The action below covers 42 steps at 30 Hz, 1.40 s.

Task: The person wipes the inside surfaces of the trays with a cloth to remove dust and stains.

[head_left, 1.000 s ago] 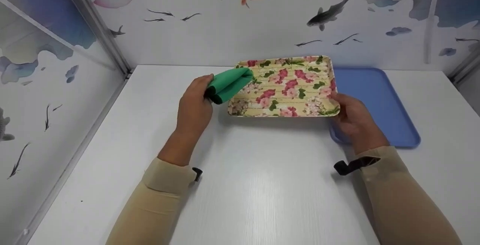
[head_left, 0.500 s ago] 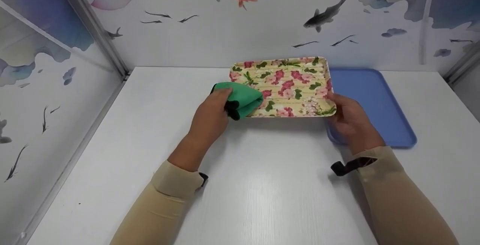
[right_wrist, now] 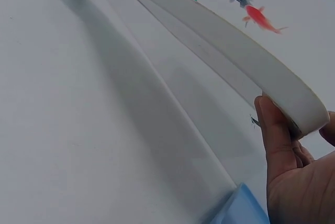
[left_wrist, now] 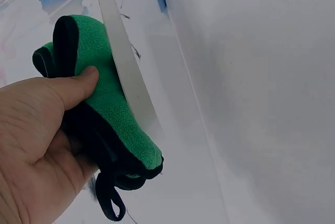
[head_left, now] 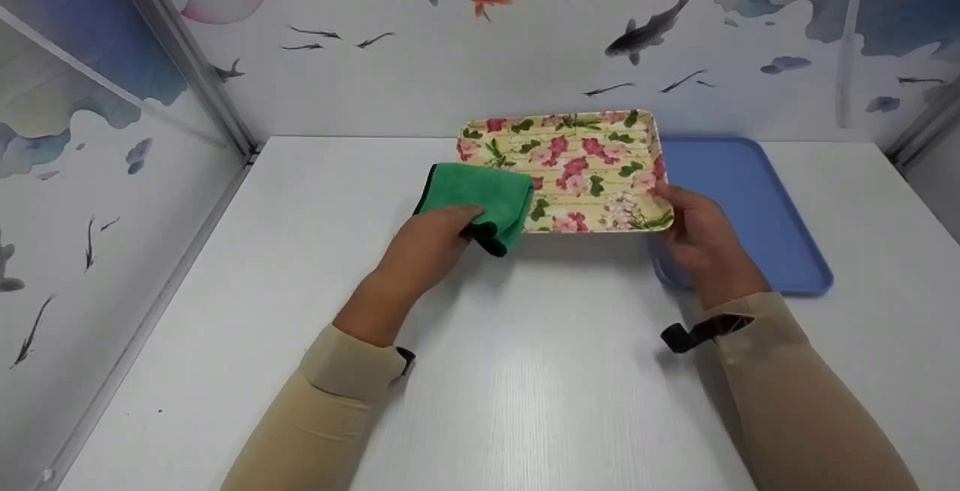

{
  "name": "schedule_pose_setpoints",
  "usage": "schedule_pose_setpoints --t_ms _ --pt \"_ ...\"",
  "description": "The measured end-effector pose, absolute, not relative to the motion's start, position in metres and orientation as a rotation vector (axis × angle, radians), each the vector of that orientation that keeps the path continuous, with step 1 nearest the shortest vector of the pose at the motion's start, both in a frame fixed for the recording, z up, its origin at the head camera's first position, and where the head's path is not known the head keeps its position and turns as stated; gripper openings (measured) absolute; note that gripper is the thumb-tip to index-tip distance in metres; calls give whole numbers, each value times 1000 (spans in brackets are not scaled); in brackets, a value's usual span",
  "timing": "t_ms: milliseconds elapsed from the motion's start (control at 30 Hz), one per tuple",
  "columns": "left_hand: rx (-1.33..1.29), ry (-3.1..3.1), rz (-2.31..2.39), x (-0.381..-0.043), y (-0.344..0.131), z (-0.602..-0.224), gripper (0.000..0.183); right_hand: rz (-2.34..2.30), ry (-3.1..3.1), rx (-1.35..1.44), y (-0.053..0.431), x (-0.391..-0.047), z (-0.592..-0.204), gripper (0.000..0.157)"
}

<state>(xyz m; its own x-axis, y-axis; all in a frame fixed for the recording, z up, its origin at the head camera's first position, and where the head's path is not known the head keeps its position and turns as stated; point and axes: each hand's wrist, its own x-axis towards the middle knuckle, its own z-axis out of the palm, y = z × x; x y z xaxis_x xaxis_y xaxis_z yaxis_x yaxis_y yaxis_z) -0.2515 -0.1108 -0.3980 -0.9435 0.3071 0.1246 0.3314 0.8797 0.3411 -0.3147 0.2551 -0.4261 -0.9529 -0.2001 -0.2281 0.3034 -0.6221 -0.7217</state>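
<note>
A floral tray (head_left: 585, 168) with pink flowers is held tilted above the table by my right hand (head_left: 705, 239), which grips its near right corner. In the right wrist view the tray's pale underside (right_wrist: 230, 46) shows, fingers beneath it and thumb on the upper side. My left hand (head_left: 427, 247) pinches a folded green cloth (head_left: 480, 194) with black edging, thumb on top. The cloth overlaps the tray's near left corner in the head view. In the left wrist view the cloth (left_wrist: 99, 77) lies against the tray's edge, and a black loop hangs from it.
A blue tray (head_left: 750, 213) lies on the white table (head_left: 525, 386) at the right, partly behind my right hand. Walls (head_left: 337, 85) printed with fish stand along the back and left sides of the table.
My left hand has brought the cloth rightward and nearer to me, over the tray's left end to its near left corner. The cloth now looks more spread. The right hand and tray stay nearly still.
</note>
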Motion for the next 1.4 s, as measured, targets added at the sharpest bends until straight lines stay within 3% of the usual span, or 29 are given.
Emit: schedule_pose_setpoints --t_ms 433,1000,1400 --pt "-486 -2987 -743 -254 -99 -400 37 -2591 1253 272 255 -315 -420 11" --pt "-545 -2936 -810 -261 -67 -406 28 -2596 1262 145 249 -309 -422 19" --pt "-562 -2984 -728 -267 -38 -402 28 -2584 1270 235 243 -308 -422 15"
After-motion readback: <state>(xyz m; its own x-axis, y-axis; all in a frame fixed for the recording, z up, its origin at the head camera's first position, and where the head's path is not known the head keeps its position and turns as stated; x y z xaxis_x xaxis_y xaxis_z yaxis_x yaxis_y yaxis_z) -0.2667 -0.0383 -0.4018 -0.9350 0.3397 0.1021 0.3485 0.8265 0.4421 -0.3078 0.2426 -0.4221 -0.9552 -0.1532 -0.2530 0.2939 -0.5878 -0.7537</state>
